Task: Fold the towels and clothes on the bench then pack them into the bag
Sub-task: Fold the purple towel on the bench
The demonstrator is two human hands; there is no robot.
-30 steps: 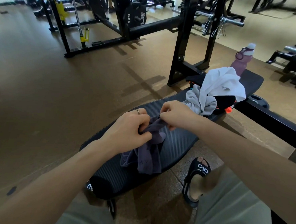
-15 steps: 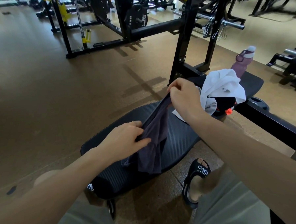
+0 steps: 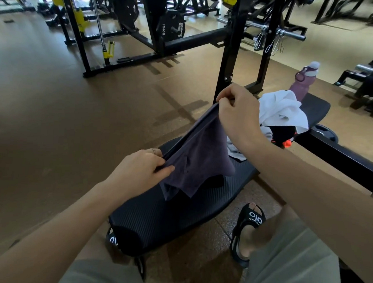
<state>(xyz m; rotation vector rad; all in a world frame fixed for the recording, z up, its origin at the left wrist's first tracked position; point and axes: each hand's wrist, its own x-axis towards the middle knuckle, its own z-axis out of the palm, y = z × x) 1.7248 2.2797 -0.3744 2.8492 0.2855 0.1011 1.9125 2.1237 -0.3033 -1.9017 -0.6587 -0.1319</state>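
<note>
Purple-grey cloth (image 3: 199, 155), a thin towel or garment, hangs stretched between the two hands above the bench (image 3: 155, 215), its top edge pulled taut and its lower corners drooping onto the ribbed pad. It looks light, limp and quite soft, with no stiffness of its own, so it should take whatever shape the grip gives it and sag wherever it is unsupported. The right hand (image 3: 239, 113) is raised, thumb and curled fingers pinching the far end of the top edge. The left hand (image 3: 141, 169) sits lower and nearer, thumb pressed over the cloth and fingers curled under it, gripping the near end. Corners and hems seem the best places to hold: pinching both ends of one edge keeps the sheet flat enough to fold, while a grab in the middle would likely bunch it. Further along the bench lies a heap of white clothes (image 3: 280, 109) draped over something dark, possibly the bag, though I cannot tell. A purple bottle (image 3: 303, 82) stands just beyond that heap.
</note>
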